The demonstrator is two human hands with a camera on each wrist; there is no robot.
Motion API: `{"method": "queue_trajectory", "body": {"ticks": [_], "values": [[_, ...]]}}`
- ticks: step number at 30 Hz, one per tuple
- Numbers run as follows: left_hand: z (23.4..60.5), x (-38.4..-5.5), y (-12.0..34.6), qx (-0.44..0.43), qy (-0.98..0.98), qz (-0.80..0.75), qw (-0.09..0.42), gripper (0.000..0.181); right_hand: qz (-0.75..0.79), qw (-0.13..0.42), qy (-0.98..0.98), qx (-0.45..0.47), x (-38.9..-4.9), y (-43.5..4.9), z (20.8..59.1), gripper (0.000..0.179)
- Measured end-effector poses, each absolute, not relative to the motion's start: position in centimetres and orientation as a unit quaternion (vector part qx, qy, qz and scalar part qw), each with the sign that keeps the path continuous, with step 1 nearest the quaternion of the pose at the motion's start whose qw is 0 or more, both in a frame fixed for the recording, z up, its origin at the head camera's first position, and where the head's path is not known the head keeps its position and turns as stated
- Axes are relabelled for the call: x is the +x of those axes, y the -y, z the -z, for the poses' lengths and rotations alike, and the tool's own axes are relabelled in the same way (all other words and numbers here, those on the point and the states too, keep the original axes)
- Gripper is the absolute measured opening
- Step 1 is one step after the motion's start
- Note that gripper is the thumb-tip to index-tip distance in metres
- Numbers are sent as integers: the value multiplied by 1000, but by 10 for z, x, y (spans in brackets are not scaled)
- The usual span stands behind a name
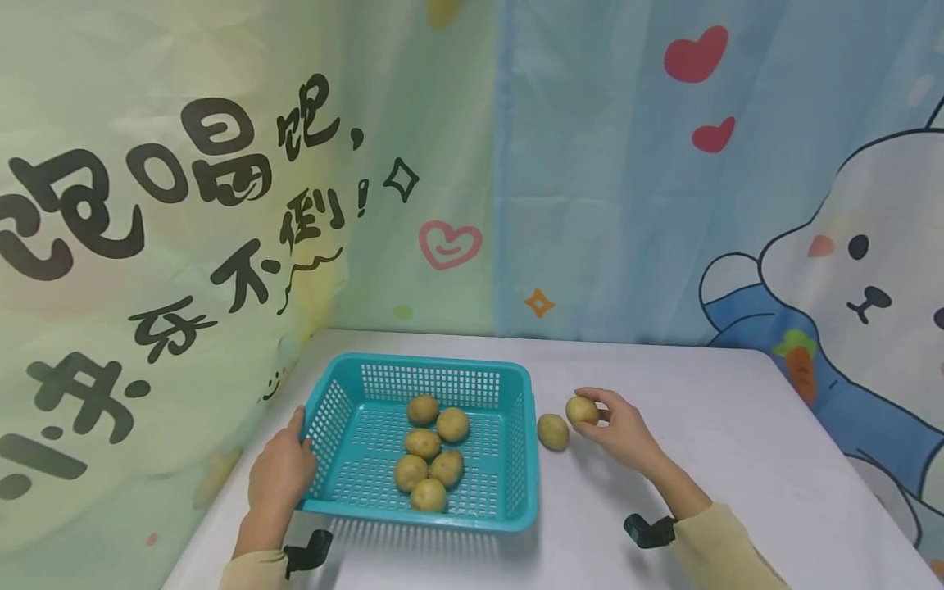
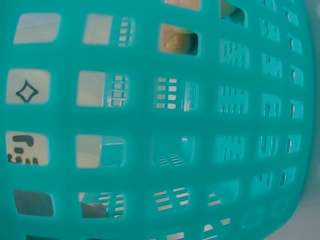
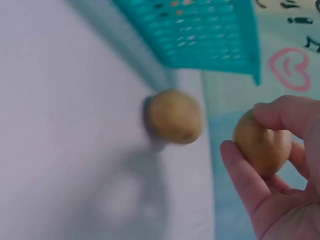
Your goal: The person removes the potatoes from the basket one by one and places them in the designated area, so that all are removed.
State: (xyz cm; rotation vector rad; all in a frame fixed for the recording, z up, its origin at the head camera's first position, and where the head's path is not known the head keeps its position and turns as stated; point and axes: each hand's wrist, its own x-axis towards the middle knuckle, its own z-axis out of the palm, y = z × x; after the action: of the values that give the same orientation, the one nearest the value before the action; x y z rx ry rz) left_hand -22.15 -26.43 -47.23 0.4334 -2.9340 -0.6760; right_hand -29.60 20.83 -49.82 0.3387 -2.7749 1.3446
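My right hand (image 1: pixel 623 430) pinches a small potato (image 1: pixel 583 410) between thumb and fingers, raised above the table to the right of the basket. Another potato (image 1: pixel 553 432) lies on the table close to the basket's right wall; the right wrist view shows this table potato (image 3: pixel 175 116) beside the held potato (image 3: pixel 262 142). With my left hand (image 1: pixel 283 465) I grip the left rim of the turquoise plastic basket (image 1: pixel 537 459). Several potatoes sit together around the basket's middle. Perforated basket wall (image 2: pixel 140 120) fills the left wrist view, hiding most of the left hand.
The white table (image 1: pixel 649 369) extends to the right and in front of the basket. Behind it hangs a printed curtain (image 1: pixel 590 205), with a green lettered sheet (image 1: pixel 184 344) along the left side.
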Motion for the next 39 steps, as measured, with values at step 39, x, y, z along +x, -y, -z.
{"method": "queue_trajectory", "body": {"ticks": [39], "values": [[474, -221, 263, 149, 961, 225, 66, 55, -381, -7, 922, 71, -288, -234, 545, 62]]}}
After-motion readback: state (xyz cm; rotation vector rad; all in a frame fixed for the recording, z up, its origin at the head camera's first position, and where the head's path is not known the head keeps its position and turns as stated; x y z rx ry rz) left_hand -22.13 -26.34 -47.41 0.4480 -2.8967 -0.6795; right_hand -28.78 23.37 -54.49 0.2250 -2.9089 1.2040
